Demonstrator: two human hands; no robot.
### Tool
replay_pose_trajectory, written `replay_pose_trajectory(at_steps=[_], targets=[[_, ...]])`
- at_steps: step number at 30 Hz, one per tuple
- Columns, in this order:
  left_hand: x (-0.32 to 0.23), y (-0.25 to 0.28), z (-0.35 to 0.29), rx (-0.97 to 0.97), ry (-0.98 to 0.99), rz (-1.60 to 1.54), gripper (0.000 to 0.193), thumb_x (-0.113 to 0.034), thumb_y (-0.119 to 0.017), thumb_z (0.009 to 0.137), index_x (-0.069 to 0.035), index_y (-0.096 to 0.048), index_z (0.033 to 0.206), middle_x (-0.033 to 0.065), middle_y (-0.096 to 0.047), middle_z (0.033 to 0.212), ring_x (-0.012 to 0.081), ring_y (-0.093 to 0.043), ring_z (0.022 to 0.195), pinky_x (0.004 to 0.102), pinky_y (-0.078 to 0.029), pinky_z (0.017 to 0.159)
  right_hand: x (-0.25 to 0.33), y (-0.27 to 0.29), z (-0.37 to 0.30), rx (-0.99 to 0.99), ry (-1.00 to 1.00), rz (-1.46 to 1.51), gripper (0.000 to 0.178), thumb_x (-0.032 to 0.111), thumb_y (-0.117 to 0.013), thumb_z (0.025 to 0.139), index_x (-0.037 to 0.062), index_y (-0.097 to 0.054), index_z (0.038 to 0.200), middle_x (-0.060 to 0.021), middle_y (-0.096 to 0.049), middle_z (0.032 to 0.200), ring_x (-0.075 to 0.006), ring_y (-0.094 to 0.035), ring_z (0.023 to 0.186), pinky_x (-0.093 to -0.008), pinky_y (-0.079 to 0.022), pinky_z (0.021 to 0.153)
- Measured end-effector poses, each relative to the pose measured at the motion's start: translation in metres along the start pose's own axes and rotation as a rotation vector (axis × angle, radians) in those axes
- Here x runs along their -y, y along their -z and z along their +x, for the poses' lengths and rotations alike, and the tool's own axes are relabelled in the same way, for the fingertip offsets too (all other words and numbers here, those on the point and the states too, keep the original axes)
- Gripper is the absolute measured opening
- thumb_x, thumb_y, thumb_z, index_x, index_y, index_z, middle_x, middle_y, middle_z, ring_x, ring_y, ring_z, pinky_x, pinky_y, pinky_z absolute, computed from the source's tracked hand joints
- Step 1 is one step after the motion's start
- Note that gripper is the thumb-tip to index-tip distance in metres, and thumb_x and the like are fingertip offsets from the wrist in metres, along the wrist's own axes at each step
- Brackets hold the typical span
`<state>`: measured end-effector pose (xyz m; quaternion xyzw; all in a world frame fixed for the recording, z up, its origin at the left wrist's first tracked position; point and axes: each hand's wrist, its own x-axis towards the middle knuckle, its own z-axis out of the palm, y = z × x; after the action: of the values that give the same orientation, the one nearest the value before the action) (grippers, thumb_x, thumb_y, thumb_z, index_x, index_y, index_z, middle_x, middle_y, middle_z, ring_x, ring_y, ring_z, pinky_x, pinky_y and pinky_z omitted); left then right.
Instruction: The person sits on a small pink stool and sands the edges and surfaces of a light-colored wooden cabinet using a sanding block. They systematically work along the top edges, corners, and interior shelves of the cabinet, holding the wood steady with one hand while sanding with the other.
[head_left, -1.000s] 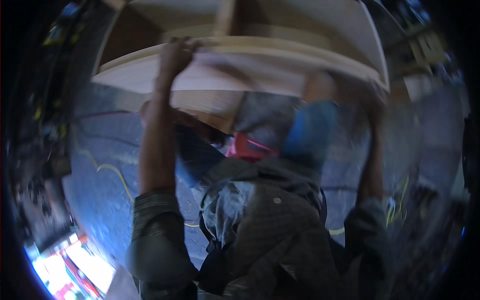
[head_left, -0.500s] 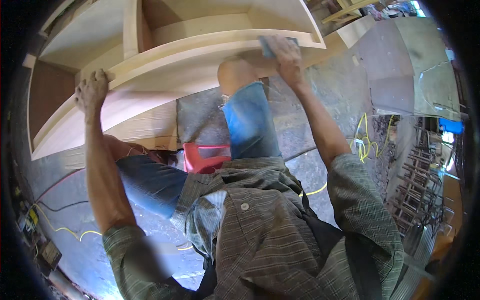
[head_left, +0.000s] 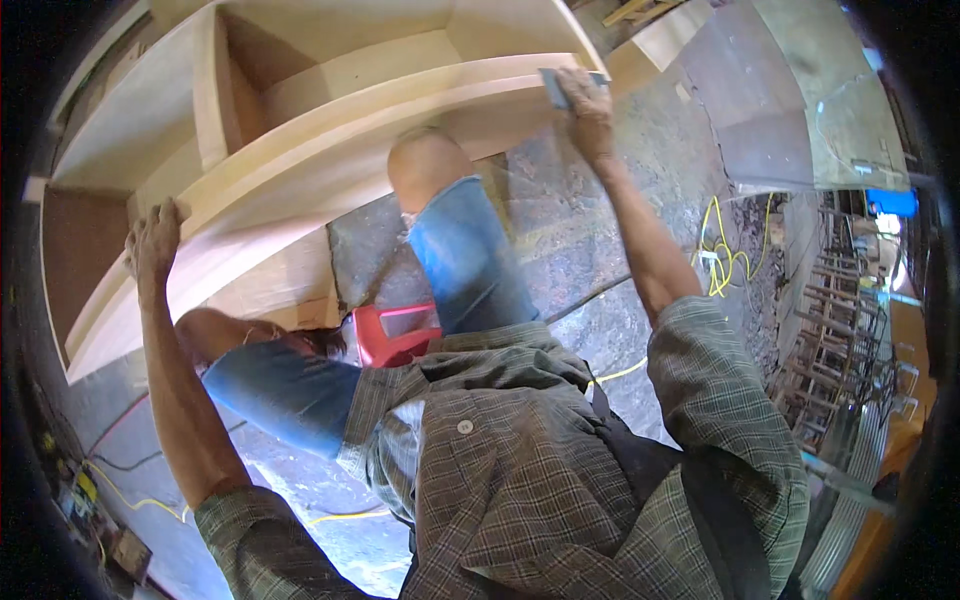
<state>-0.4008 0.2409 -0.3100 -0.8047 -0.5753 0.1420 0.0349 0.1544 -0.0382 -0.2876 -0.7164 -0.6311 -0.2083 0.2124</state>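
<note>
A pale wooden cabinet [head_left: 300, 170] with open compartments lies in front of me, its long front rail running from lower left to upper right. My left hand [head_left: 154, 240] is closed over that rail near the left end, fingers curled on the wood. At the right end of the same rail, my right hand [head_left: 590, 115] holds a flat blue-grey sanding pad [head_left: 553, 88] against the edge, fingers over the pad. The right hand is slightly blurred. My knee [head_left: 428, 165] is beneath the rail, close to the cabinet's side.
Under me sits a red plastic stool [head_left: 385, 338] on the concrete floor. Cardboard [head_left: 285, 283] lies below the cabinet. A yellow cord [head_left: 722, 265] coils at the right, near a row of metal clamps [head_left: 840, 330]. Large grey sheets [head_left: 750, 100] lie at the upper right.
My right hand has slid the sanding pad along the rail to its right-hand corner. The left hand keeps its place on the rail. The whole view has shifted and turned slightly.
</note>
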Motion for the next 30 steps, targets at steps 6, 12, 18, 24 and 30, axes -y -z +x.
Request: replay_pose_trajectory(at_steps=[6,12,18,24,30], targets=[[0.025,-0.014,-0.004,-0.1,-0.081,0.124,0.045,-0.037,-0.027,0.097,-0.016,-0.046,0.132,0.0073,-0.049,0.134,0.0345,-0.045,0.121,0.0474,-0.028,0.105,0.006,0.004,0.003,0.048,0.105,0.018,0.046,-0.002,-0.054,0.077,0.016,-0.059,0.119,-0.0094,-0.054,0.129,-0.0278,-0.05,0.121,-0.0425,-0.038,0.102],[0.01,0.004,-0.01,-0.041,-0.059,0.202,0.039,-0.026,-0.04,0.094,-0.016,-0.045,0.131,0.0061,-0.05,0.132,0.0319,-0.047,0.118,0.047,-0.035,0.101,0.025,0.001,-0.006,0.055,0.111,-0.05,0.045,0.002,-0.058,0.078,0.0196,-0.06,0.12,-0.0087,-0.053,0.131,-0.0252,-0.049,0.122,-0.0441,-0.04,0.1],[0.017,-0.013,-0.001,-0.161,-0.145,0.189,0.035,-0.025,-0.042,0.094,-0.016,-0.047,0.127,0.0064,-0.054,0.126,0.031,-0.051,0.113,0.0472,-0.04,0.094,-0.045,-0.004,-0.002,-0.117,0.033,-0.115,0.042,0.018,-0.065,0.076,0.0222,-0.062,0.118,-0.0067,-0.061,0.119,-0.0281,-0.059,0.106,-0.0457,-0.044,0.093],[0.026,-0.003,-0.005,-0.123,-0.132,0.223,0.037,-0.024,-0.04,0.094,-0.017,-0.046,0.129,0.006,-0.05,0.132,0.0308,-0.049,0.117,0.0474,-0.037,0.099,0.022,-0.004,0.002,-0.01,0.267,-0.038,0.04,0.013,-0.063,0.076,0.0221,-0.064,0.115,-0.004,-0.058,0.123,-0.0249,-0.055,0.114,-0.0414,-0.038,0.101],[0.002,0.002,-0.006,-0.049,-0.06,0.208,0.04,-0.025,-0.038,0.093,-0.018,-0.044,0.132,0.0037,-0.047,0.136,0.0305,-0.046,0.121,0.0458,-0.033,0.104,-0.023,-0.002,-0.006,-0.037,-0.08,-0.08,0.042,0.003,-0.061,0.075,0.0187,-0.064,0.114,-0.008,-0.058,0.123,-0.0264,-0.053,0.116,-0.0443,-0.039,0.1]])
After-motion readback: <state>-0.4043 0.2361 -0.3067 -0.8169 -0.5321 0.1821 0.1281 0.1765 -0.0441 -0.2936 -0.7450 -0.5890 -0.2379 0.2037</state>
